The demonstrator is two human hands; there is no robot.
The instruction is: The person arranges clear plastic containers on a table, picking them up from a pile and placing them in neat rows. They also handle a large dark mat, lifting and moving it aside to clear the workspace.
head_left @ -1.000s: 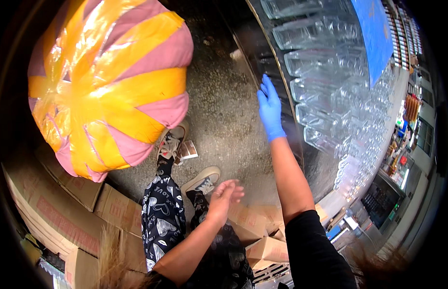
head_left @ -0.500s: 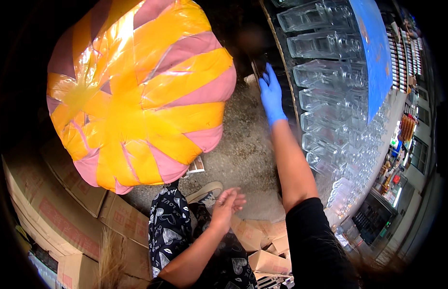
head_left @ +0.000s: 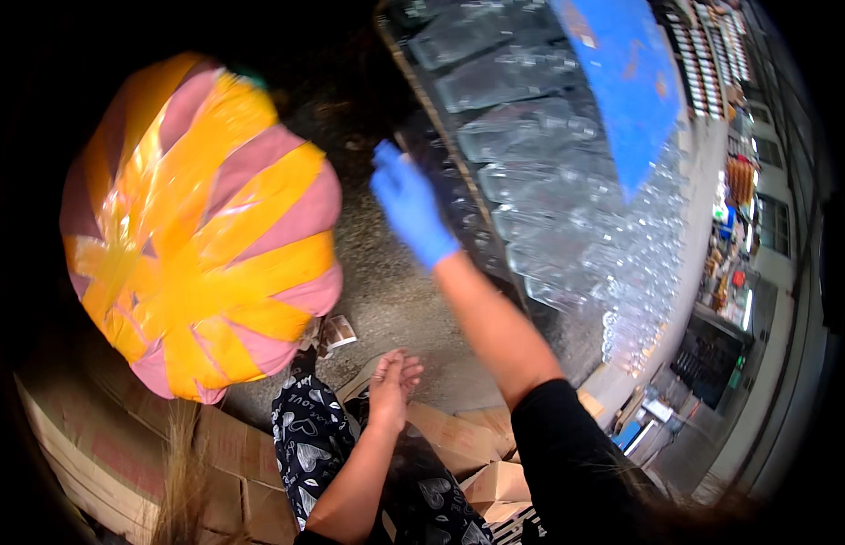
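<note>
My right hand point(head_left: 409, 204), in a blue glove, reaches out beside the dark side edge of a stack of clear glass bottles point(head_left: 531, 132). Its fingers are stretched out and slightly smeared, and I see nothing held in them. Bare and low over my lap, my left hand point(head_left: 394, 386) has loosely bent fingers with nothing between them. Left of both hands is a large round padded bundle point(head_left: 195, 272) of pink cloth wrapped in yellow tape. Across the bottles lies a blue sheet point(head_left: 627, 82).
Cardboard boxes point(head_left: 150, 454) lie at the lower left, and more cartons point(head_left: 495, 486) sit by my legs. A small printed card or packet point(head_left: 339, 331) rests on the rough floor point(head_left: 377, 300). Along the far right are shelves and a building wall point(head_left: 767, 263).
The view has swung, so bundle and bottles appear further left. My gloved right hand has shifted left, away from the edge of the bottle stack. My left hand stays low over my lap.
</note>
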